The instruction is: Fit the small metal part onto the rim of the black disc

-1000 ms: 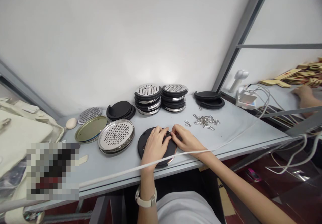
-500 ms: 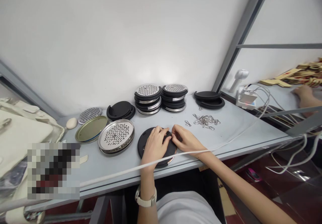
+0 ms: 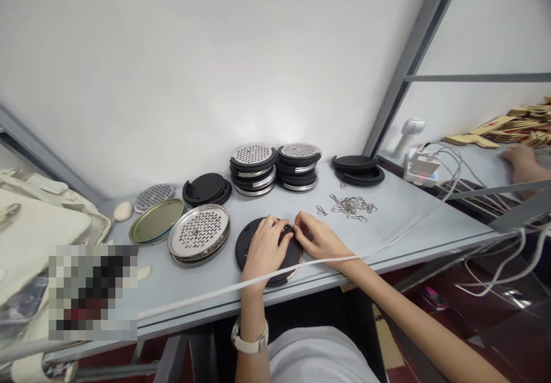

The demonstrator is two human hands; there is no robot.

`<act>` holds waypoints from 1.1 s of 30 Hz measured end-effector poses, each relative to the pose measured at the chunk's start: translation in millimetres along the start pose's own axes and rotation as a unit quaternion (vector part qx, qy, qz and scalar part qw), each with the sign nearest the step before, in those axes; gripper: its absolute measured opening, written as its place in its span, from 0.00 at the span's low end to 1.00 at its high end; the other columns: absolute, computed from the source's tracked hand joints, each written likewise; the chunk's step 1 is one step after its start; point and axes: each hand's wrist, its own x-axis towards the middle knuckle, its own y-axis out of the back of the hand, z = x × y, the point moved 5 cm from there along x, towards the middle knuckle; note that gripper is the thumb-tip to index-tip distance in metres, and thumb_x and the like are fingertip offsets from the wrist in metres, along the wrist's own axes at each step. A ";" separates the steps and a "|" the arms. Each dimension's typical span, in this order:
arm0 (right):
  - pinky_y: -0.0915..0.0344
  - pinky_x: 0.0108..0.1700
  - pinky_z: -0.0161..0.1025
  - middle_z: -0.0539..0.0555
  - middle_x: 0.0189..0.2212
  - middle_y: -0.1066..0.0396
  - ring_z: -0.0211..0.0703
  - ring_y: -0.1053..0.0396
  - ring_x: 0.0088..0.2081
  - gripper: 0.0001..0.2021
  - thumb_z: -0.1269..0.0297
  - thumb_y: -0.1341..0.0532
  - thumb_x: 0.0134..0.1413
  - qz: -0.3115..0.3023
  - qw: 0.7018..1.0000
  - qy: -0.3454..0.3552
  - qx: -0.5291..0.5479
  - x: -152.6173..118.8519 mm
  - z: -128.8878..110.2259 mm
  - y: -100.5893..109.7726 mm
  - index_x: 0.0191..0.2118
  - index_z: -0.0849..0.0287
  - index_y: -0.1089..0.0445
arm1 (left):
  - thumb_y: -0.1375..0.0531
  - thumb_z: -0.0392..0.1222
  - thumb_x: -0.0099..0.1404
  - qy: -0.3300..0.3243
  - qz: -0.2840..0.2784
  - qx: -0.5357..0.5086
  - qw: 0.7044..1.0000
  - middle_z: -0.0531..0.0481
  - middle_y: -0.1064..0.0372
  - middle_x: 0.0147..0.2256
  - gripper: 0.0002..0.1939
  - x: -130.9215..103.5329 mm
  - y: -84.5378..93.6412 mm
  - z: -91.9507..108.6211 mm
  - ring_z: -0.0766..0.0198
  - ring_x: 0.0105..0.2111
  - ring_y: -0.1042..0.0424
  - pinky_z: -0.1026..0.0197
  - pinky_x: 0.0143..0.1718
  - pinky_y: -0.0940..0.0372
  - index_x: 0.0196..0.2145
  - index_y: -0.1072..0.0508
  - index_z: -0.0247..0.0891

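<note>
At the lower centre of the frame, two bare hands work over a black disc (image 3: 294,254) lying flat near the front edge of a pale grey table (image 3: 413,222). The left hand (image 3: 266,246), above a wrist with a white watch (image 3: 249,345), rests across the disc, its fingers bent and the thumb apart from the forefinger. The right hand (image 3: 316,238) is at the disc's upper right edge, thumb and forefinger tips drawn together — whether they pinch something is too small to tell.

Right of centre lies a loose pile of small metal clips (image 3: 353,205). Left of the disc sits a silver perforated plate (image 3: 200,231), with an olive-gold lid (image 3: 157,220) beside it. Behind, at mid-frame, stand two stacks of black and silver discs (image 3: 253,170). A white cable (image 3: 206,297) crosses in front of the left forearm. At the far right, another person's hand (image 3: 523,162) is near yellowish pieces (image 3: 499,129).
</note>
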 end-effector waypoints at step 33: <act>0.41 0.34 0.36 0.50 0.29 0.37 0.39 0.39 0.29 0.05 0.68 0.52 0.61 -0.017 1.000 -0.002 -0.016 1.3 -0.6 -0.8 0.34 0.56 0.43 | 0.47 0.40 0.67 0.001 0.001 -0.006 1.000 0.49 0.38 0.38 0.10 -0.3 1.0 2.3 0.60 0.42 0.37 0.58 0.45 0.40 0.45 0.32 0.42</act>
